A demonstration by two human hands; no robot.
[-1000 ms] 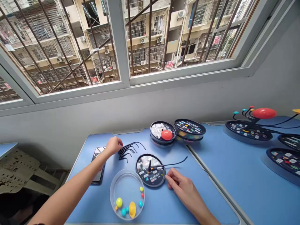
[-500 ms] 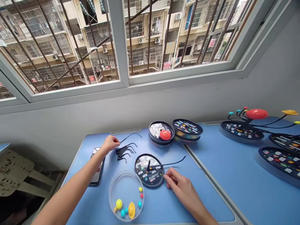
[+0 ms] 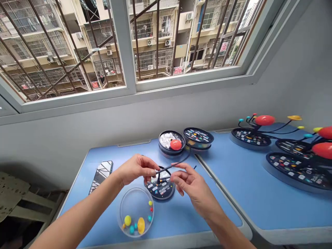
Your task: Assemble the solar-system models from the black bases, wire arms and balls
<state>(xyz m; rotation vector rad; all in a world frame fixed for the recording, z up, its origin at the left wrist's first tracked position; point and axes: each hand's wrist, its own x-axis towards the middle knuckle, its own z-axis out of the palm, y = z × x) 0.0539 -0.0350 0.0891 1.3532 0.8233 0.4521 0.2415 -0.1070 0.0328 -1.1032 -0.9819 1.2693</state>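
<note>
A thin black curved rod (image 3: 166,168) is pinched near one end between the thumb and fingers of my left hand (image 3: 137,168). Its far end sweeps up to the right, slightly blurred. Close beside the rod, my right hand (image 3: 190,181) has thumb and fingers apart; I cannot tell whether its index fingertip touches the rod. Beneath both hands lies a round black printed base (image 3: 163,191) with an upright post and one arm fitted, partly hidden. A clear round dish (image 3: 135,200) in front holds yellow, teal, red and orange balls and a ringed orange piece (image 3: 141,225).
A phone (image 3: 102,174) lies at the table's left. Behind the base stand a round case (image 3: 166,152) with a red ball (image 3: 175,144) and a second case (image 3: 198,138). Several assembled planet models (image 3: 250,138) occupy the right-hand table. A table seam (image 3: 220,190) runs between them.
My left hand has brought the rod from the back left to above the base. My right hand has lifted from the base's edge towards the rod, fingers spreading. The view has shifted.
</note>
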